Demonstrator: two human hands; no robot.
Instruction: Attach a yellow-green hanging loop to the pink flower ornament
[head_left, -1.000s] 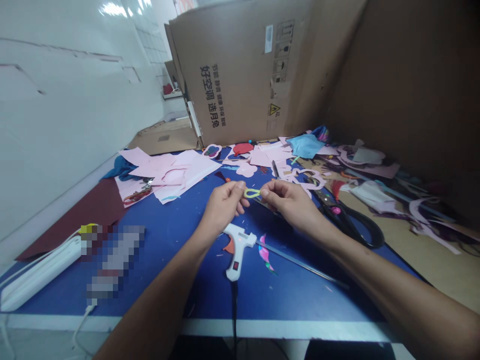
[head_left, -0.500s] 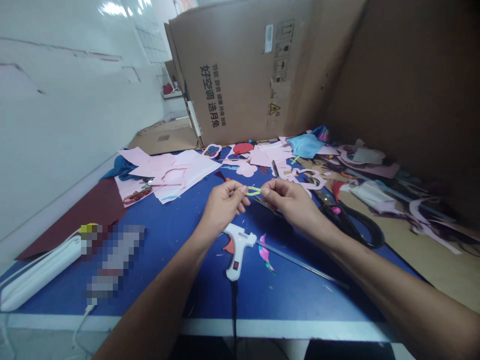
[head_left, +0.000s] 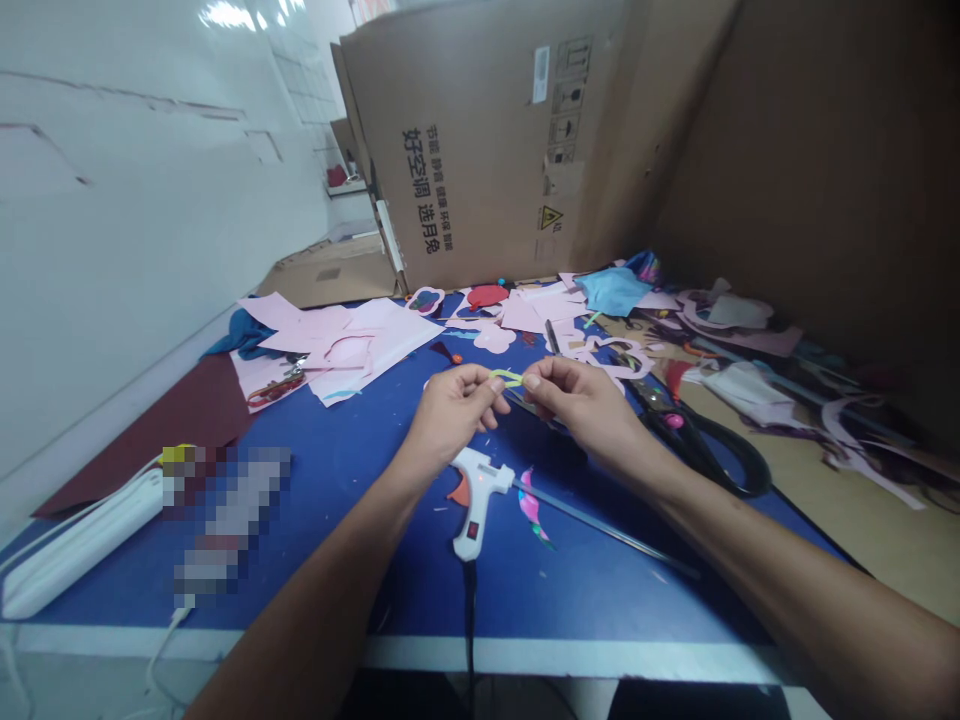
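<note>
Yellow-green strip (head_left: 506, 376) pinched between both hands, held up mid-frame

Quick notes: left hand (head_left: 452, 420) and right hand (head_left: 581, 405) each pinch one end of the strip between thumb and forefinger, remaining fingers curled loosely in. Neither hand is spread. Strip sits centre frame above the blue tabletop (head_left: 360, 565), not touching it as far as visible. Change: the round loop from a second ago has pressed down into a shallow, narrow arch, and the pinching fingers sit closer together. Just below the hands lies a white hot glue gun (head_left: 476, 500), with a thin metal rod (head_left: 604, 530) running lower right from it. Black-handled scissors (head_left: 712, 455) lie right of the right hand. Pink paper cutouts (head_left: 382, 340) are piled upper left of the hands; more scraps spread along the far edge. Cardboard box (head_left: 465, 150) stands behind.
</note>
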